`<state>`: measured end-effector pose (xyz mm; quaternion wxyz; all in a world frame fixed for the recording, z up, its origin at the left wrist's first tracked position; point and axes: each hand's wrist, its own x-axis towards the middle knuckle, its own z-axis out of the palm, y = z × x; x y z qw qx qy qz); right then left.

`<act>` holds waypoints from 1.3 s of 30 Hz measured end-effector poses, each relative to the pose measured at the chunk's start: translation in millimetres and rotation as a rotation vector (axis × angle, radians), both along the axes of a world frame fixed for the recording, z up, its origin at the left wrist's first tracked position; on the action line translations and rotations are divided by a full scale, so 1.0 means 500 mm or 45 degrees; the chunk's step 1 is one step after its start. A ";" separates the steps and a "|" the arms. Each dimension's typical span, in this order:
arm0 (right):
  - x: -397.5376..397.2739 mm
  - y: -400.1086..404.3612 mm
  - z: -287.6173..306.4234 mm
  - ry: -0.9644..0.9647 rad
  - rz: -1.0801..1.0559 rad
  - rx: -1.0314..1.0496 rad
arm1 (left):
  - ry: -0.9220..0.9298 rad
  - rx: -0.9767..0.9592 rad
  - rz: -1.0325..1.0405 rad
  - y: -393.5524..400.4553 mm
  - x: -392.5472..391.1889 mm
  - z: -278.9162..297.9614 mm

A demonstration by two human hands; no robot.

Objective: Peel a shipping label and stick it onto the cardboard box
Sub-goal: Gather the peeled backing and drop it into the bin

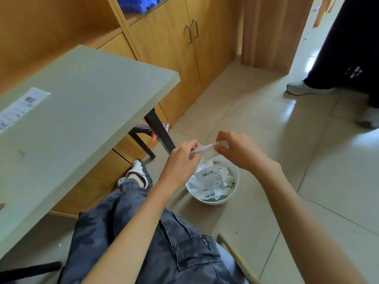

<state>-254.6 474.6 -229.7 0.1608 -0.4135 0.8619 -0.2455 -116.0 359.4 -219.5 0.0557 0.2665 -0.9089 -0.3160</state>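
Observation:
A white strip of label paper is stretched between both hands above a white bin on the floor. My left hand pinches its left end, and my right hand pinches its right end. The bin holds several discarded papers with barcodes. Another printed shipping label lies flat on the grey table at the far left. No cardboard box is in view.
Wooden cabinets stand behind the table, whose black leg is close to my left hand. A second person's legs and white shoe are at the upper right. My own legs and a sandalled foot are below.

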 end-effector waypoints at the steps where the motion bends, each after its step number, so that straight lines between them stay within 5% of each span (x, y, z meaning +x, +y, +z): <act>1: -0.007 -0.005 -0.028 -0.022 -0.012 0.033 | -0.027 0.014 0.008 -0.006 -0.008 -0.025; 7: -0.050 -0.047 -0.182 -0.190 -0.019 0.241 | -0.260 0.064 0.155 -0.041 -0.047 -0.170; 16: -0.005 -0.063 -0.372 -0.292 -0.100 0.475 | -0.593 0.093 0.038 -0.078 -0.029 -0.314; 29: 0.027 -0.054 -0.383 -0.167 0.050 0.686 | -1.267 0.215 -0.426 -0.086 -0.022 -0.380; 33: 0.034 -0.060 -0.348 -0.087 -0.049 0.630 | -1.190 0.207 -0.278 -0.089 -0.027 -0.331; 39: 0.047 -0.070 -0.255 -0.119 -0.332 0.242 | -0.512 -0.170 0.035 -0.078 -0.022 -0.209</act>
